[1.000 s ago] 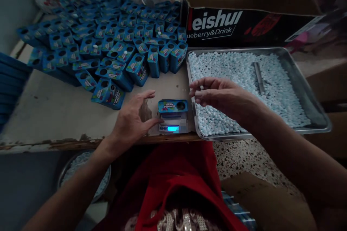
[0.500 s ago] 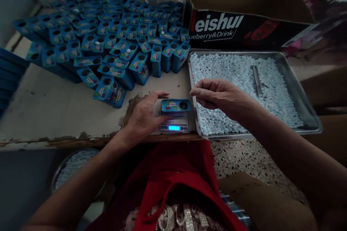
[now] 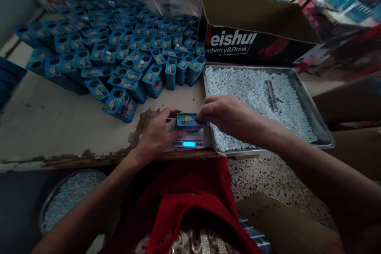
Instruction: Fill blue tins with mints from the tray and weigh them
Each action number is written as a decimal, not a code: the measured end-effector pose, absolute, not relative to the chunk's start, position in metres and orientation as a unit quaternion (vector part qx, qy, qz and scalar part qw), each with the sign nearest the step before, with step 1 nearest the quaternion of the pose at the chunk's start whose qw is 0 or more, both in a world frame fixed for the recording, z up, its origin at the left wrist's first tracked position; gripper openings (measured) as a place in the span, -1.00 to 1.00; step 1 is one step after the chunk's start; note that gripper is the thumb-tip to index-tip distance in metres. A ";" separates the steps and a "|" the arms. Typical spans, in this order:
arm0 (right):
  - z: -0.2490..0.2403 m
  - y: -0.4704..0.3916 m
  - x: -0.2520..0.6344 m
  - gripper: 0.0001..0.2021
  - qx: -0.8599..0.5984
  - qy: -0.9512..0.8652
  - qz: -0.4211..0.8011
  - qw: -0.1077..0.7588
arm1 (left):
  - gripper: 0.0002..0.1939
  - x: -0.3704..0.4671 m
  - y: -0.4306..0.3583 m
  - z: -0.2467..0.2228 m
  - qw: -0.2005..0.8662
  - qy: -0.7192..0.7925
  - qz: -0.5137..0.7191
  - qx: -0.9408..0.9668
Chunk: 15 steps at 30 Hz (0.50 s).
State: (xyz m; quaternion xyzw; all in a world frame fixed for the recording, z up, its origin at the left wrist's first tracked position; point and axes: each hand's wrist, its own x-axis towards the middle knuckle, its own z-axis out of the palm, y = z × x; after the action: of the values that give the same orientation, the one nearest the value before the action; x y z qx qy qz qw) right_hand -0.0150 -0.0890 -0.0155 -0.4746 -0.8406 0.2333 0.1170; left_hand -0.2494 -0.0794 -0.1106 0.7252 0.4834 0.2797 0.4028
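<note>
A blue candy box point(image 3: 191, 120) stands on a small digital scale point(image 3: 196, 136) whose display is lit blue. My left hand point(image 3: 157, 130) is around the box's left end, thumb at the front and fingers behind, loosely gripping it. At the box's right end, the pinched fingertips of my right hand point(image 3: 222, 112) cover the round hole in its top. Whatever lies between those fingertips is hidden. Below my right hand, a metal tray point(image 3: 325, 135) holds small pale blue and white candies point(image 3: 238, 87). A flat metal strip point(image 3: 271, 95) lies on them.
Many blue boxes point(image 3: 122, 105) with round top holes crowd the table point(image 3: 68, 123) at the left and back. A black carton point(image 3: 253, 45) stands behind the tray. Below the table edge, at left, a round basin point(image 3: 43, 216) holds more candies.
My right hand has moved left and down from the tray's edge onto the box's hole. My left hand stays beside the box. The camera view has shifted slightly.
</note>
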 end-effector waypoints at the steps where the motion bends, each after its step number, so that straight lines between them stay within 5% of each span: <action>1: -0.014 -0.089 -0.019 -0.77 -0.466 -0.856 0.208 0.087 | -0.40 -0.251 -0.079 -0.111 0.392 0.486 0.281 0.729; 7: -0.011 -0.090 -0.028 -0.79 -0.454 -0.877 0.154 0.022 | -0.45 -0.262 -0.072 -0.110 0.355 0.459 0.294 0.760; 15: -0.011 -0.086 -0.031 -0.84 -0.488 -0.843 0.193 0.117 | -0.47 -0.265 -0.069 -0.098 0.352 0.429 0.323 0.767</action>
State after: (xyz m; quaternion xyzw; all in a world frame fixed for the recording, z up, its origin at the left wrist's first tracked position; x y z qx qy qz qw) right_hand -0.0310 -0.0863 -0.0113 -0.4878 -0.8434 0.1926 0.1166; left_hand -0.2650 -0.0691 -0.0985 0.7666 0.4293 0.3229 0.3518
